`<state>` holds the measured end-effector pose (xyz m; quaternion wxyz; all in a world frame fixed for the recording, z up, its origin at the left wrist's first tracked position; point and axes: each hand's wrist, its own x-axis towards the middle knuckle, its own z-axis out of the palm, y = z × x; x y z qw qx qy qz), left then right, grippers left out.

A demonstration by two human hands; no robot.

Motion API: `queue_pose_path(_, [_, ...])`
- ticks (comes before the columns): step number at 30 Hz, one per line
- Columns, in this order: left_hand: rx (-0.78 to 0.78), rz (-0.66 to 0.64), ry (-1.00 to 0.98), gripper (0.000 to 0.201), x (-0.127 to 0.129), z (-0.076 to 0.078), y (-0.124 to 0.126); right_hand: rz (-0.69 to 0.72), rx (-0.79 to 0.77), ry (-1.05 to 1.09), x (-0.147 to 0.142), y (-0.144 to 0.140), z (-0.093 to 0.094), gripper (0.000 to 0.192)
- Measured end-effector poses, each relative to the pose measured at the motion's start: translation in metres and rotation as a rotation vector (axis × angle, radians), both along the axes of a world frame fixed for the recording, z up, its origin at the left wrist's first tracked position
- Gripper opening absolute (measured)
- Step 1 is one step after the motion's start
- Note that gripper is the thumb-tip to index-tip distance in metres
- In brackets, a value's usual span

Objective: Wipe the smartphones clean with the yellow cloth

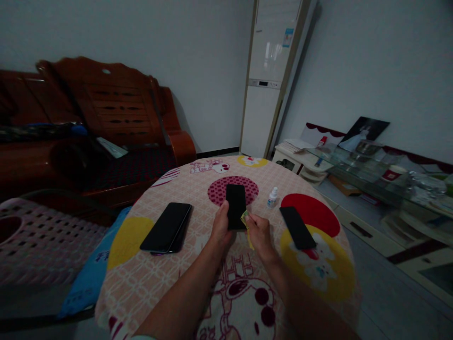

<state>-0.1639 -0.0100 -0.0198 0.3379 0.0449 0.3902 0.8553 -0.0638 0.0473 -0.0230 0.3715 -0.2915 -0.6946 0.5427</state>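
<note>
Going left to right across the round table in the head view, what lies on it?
Stack of dark phones → left hand holding the middle phone → right hand pinching a yellow-green cloth → small white bottle → right phone.

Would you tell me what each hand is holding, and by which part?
The left hand grips the middle phone by its lower left edge; the right hand pinches a small yellow-green cloth at the phone's lower right corner.

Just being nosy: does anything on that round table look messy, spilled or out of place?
Nothing looks spilled or broken. The small bottle stands upright. The left phone seems to lie on top of another one, slightly offset. The left hand holds the middle phone; the right hand pinches a yellowish cloth.
</note>
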Motion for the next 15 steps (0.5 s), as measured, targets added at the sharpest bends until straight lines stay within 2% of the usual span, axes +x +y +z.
queue_pose_path(6, [-0.005,0.150,0.020,0.038,-0.004,0.003,-0.002,0.043,-0.134,-0.003,-0.004,-0.013,-0.004,0.027])
queue_pose_path(10, [-0.004,0.189,-0.056,0.030,-0.010,0.005,-0.002,0.095,-0.286,-0.011,0.000,-0.016,0.006,0.024])
queue_pose_path(12, [-0.024,0.132,-0.128,0.027,-0.017,0.006,-0.004,0.106,-0.367,0.006,0.002,-0.014,0.013,0.023])
queue_pose_path(15, [-0.092,-0.036,-0.191,0.027,-0.025,0.006,-0.008,0.038,-0.439,0.109,0.005,-0.004,0.020,0.023])
